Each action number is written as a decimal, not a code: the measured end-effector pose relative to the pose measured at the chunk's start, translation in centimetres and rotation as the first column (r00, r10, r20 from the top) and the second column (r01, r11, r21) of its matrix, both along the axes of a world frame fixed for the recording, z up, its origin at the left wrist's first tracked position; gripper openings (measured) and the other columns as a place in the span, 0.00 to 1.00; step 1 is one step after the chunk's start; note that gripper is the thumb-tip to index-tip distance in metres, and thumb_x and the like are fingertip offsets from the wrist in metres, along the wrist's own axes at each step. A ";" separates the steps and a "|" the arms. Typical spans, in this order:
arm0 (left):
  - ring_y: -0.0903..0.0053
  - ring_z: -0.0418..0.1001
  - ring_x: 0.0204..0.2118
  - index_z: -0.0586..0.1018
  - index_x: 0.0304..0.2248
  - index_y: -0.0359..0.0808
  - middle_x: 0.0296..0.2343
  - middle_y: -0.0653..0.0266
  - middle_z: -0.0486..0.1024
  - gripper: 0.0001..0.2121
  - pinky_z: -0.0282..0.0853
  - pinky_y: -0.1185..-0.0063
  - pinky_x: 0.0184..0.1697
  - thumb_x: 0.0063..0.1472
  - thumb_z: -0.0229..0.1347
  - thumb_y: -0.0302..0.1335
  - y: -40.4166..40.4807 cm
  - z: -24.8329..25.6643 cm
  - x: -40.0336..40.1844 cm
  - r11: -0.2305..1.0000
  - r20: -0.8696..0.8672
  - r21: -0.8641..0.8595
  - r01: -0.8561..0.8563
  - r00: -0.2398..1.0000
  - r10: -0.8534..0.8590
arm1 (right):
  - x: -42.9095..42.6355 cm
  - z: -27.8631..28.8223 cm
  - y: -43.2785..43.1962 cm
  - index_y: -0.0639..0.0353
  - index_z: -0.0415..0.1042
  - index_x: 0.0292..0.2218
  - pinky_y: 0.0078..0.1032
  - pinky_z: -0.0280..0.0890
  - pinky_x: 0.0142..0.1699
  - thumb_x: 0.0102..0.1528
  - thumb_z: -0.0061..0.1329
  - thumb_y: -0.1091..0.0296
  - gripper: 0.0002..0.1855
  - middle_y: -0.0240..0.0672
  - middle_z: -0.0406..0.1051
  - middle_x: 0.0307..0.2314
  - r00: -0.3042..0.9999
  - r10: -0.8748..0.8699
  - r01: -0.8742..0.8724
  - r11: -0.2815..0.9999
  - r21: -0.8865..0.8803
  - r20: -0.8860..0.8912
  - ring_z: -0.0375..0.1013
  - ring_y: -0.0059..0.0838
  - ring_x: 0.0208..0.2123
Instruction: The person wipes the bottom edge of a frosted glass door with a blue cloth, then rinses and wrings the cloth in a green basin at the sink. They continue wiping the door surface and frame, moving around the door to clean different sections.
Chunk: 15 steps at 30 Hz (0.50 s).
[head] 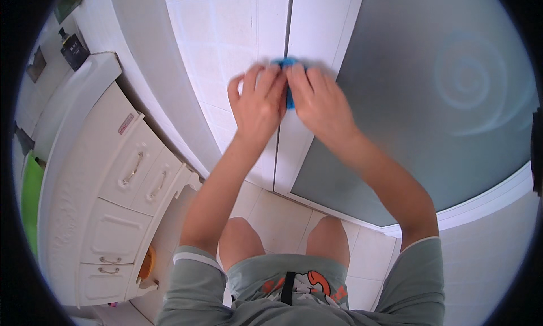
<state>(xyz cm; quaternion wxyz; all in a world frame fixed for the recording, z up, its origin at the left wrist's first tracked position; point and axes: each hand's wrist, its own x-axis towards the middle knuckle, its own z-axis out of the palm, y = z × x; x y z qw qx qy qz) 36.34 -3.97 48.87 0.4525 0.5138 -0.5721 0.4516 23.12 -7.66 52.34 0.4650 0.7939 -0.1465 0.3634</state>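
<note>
My left hand (259,102) and my right hand (323,100) meet in front of me at the edge of a white door frame (314,25). Between them is a small blue item (290,99), pinched by the fingers of both. Most of it is hidden behind the hands; blue shows above the fingertips and below, between the palms. Its kind is unclear, and motion blurs the fingertips. Whether the item touches the frame behind it I cannot tell. Right of the frame is a frosted glass panel (382,114) with a spiral pattern.
A white vanity cabinet (114,224) with drawers and metal handles stands at left. On its top is a dark pump bottle (74,50); a green item (32,198) lies at its outer side. An orange basin (147,262) is partly under it. Pale tiles (280,220) cover the floor.
</note>
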 end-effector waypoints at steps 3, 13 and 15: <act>0.77 0.68 0.42 0.78 0.30 0.42 0.36 0.74 0.71 0.13 0.50 0.72 0.47 0.40 0.58 0.23 0.6 -4.8 -0.5 0.997 -0.070 0.072 -0.002 0.998 0.007 | -0.4 -4.2 0.7 0.70 0.70 0.34 0.20 0.61 0.31 0.43 0.47 0.73 0.15 0.34 0.63 0.33 0.998 0.024 -0.017 0.993 0.117 -0.059 0.62 0.27 0.30; 0.82 0.68 0.40 0.78 0.30 0.41 0.35 0.73 0.70 0.10 0.53 0.73 0.45 0.43 0.57 0.22 2.7 -15.9 -1.7 0.926 -0.118 0.378 -0.012 0.991 0.062 | -1.6 -15.2 1.4 0.69 0.69 0.34 0.20 0.63 0.37 0.45 0.45 0.71 0.13 0.38 0.62 0.34 0.985 0.076 0.007 0.882 0.471 -0.156 0.62 0.29 0.33; 0.78 0.68 0.39 0.78 0.31 0.40 0.34 0.72 0.70 0.12 0.58 0.74 0.42 0.43 0.57 0.22 3.4 -16.7 -1.4 0.897 -0.192 0.425 0.122 0.981 -0.042 | -2.0 -16.3 1.5 0.68 0.68 0.36 0.22 0.64 0.38 0.46 0.48 0.70 0.15 0.39 0.62 0.33 0.984 0.124 -0.007 0.746 0.666 -0.128 0.63 0.31 0.34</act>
